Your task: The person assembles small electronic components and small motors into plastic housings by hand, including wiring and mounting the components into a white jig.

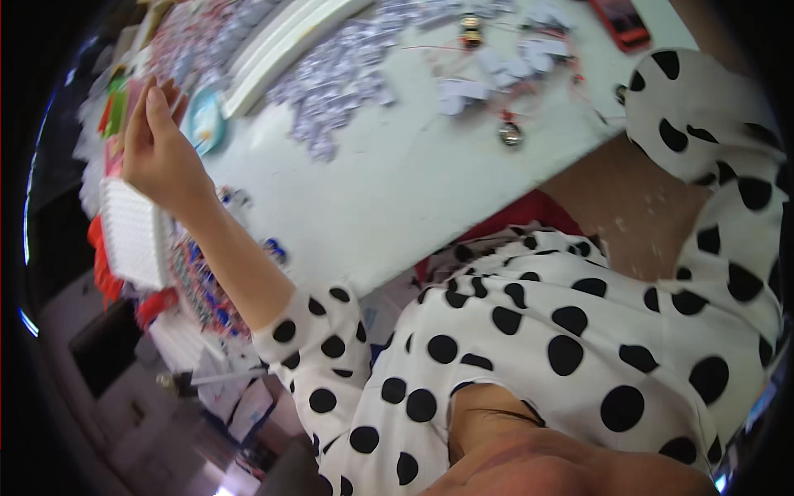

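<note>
My left hand (pixel 157 153) is raised over the left end of the white table (pixel 397 190), seen from the back with its fingers pinched together. A thin white stick (pixel 177 101) shows at the fingertips. Just beyond it lies a round light-blue dish (pixel 204 120), and below the wrist a white ridged tray (pixel 132 231). My right arm, in a white sleeve with black dots (pixel 703 116), reaches to the table's right edge. The right hand itself is hidden.
Heaps of small printed paper tags (pixel 339 78) and red threads (pixel 529 50) cover the far table. A long white bar (pixel 281 41), a red flat object (pixel 620 21) and a small round metal piece (pixel 510 132) lie there. Brown floor (pixel 628 215) shows on the right.
</note>
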Available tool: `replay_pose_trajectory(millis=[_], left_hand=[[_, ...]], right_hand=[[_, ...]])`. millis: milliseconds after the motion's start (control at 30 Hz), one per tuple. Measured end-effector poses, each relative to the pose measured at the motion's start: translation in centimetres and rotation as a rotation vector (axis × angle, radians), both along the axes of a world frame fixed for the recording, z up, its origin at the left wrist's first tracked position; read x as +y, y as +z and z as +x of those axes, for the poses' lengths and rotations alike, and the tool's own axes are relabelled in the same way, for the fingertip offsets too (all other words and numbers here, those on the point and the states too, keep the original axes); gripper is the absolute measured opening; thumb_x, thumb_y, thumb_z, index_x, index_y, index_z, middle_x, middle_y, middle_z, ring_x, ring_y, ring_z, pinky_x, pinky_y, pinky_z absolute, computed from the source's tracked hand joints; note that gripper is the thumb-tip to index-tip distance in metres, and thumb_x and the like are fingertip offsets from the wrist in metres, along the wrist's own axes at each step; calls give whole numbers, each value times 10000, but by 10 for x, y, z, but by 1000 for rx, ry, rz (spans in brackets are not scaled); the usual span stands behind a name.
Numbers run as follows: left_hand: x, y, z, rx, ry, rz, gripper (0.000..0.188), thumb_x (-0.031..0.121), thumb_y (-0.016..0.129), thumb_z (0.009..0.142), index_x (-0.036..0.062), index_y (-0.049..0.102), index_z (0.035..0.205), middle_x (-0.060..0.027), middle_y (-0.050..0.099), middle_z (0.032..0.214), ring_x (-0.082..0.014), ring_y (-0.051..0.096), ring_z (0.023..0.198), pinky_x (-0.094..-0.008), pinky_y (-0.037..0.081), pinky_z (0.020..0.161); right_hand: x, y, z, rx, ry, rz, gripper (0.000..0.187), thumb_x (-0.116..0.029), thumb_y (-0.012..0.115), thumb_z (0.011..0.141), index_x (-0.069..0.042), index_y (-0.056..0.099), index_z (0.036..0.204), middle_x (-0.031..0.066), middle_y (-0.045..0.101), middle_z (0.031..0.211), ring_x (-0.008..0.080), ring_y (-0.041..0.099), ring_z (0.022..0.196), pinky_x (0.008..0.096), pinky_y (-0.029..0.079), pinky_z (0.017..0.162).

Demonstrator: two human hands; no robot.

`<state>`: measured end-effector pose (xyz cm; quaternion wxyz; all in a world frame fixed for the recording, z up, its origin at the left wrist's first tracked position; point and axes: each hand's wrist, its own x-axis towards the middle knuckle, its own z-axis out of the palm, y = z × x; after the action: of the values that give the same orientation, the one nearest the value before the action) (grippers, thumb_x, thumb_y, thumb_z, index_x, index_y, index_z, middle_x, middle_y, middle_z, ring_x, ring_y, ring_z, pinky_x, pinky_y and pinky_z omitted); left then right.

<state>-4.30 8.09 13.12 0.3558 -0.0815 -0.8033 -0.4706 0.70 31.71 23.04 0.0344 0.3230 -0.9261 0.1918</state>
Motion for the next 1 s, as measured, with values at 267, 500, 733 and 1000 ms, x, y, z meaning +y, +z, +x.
replay_pose_trajectory(millis=[267,500,733,1000], left_hand=[[138,-112,97,-269,-371,-280,261,6,746,850,47,721,1107,-92,709,932,-226,672,816,-338,543,758],[151,-124,89,-245,-324,-616,428,117,809,803,72,698,1214,-88,679,1107,-282,585,1082,-398,493,936],[149,-133,97,-369,-265,-402,344,95,803,820,39,729,1151,-115,710,984,-207,702,864,-345,563,730],[118,-80,102,-331,-345,-315,395,108,848,795,15,714,1155,-105,718,996,-194,697,886,-311,565,788]], right_hand=[[138,-90,-1,-51,-20,22,224,-200,662,917,-7,745,996,175,740,904,320,715,809,369,559,748],[152,-190,31,-92,-6,-356,226,-149,744,878,-46,716,1077,72,691,961,214,651,872,337,512,743],[104,-239,36,-62,7,-441,237,-134,757,859,-42,716,1074,76,691,968,232,654,893,340,518,765],[82,-223,29,-87,90,-578,256,-123,773,844,-32,718,1077,88,694,968,242,664,895,342,525,780]])
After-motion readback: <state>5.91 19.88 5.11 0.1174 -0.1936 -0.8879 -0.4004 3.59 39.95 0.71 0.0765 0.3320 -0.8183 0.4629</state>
